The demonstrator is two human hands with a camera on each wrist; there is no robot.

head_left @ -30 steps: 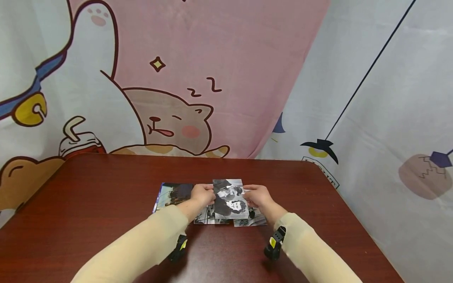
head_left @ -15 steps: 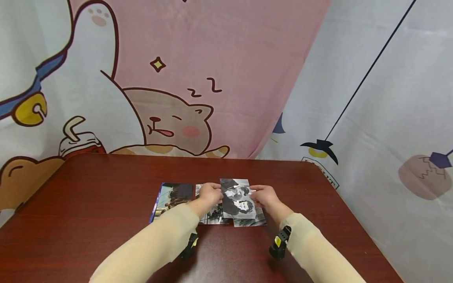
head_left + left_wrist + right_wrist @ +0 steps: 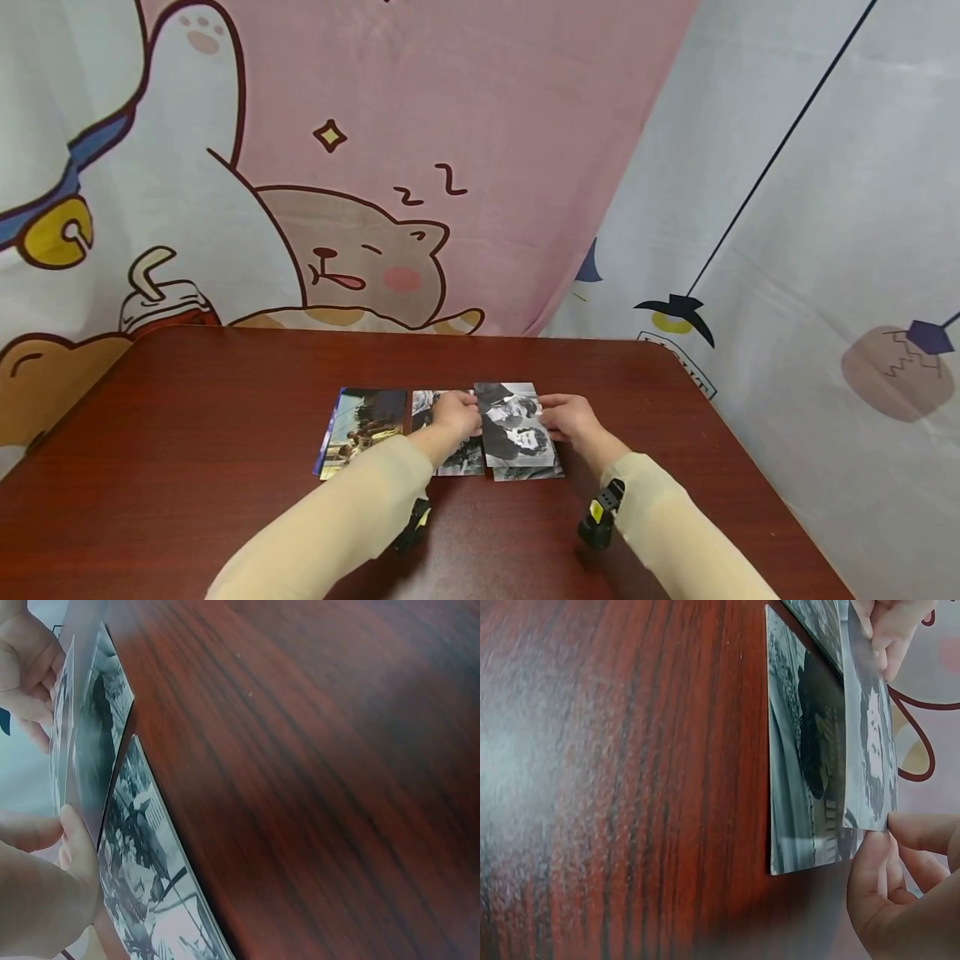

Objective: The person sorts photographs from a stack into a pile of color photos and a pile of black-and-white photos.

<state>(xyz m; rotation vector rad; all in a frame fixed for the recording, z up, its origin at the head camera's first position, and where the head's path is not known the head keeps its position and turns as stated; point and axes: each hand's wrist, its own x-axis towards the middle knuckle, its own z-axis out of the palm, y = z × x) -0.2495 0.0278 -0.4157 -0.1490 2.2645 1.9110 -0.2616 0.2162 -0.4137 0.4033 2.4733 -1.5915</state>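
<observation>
Both hands hold one black-and-white photo print (image 3: 516, 427) by its opposite side edges. My left hand (image 3: 455, 414) pinches the left edge between thumb and fingers. At the right edge, thumb and fingertips of my right hand (image 3: 911, 881) pinch it too. Directly below, slightly apart in the right wrist view, lies another black-and-white print (image 3: 802, 761), partly covered. Beside that, a middle black-and-white print (image 3: 154, 870) lies flat, partly hidden by my left hand and sleeve in the head view. Farther left is a colour print (image 3: 367, 421) with a blue-edged one under it.
All the prints lie on a dark red-brown wooden table (image 3: 225, 417). A cartoon-printed cloth (image 3: 525, 167) hangs behind its far edge. Each wrist carries a black strapped device (image 3: 600, 512).
Both hands have moved right, carrying the held print from over the middle prints to over the right-hand one. More of the colour and middle prints shows now.
</observation>
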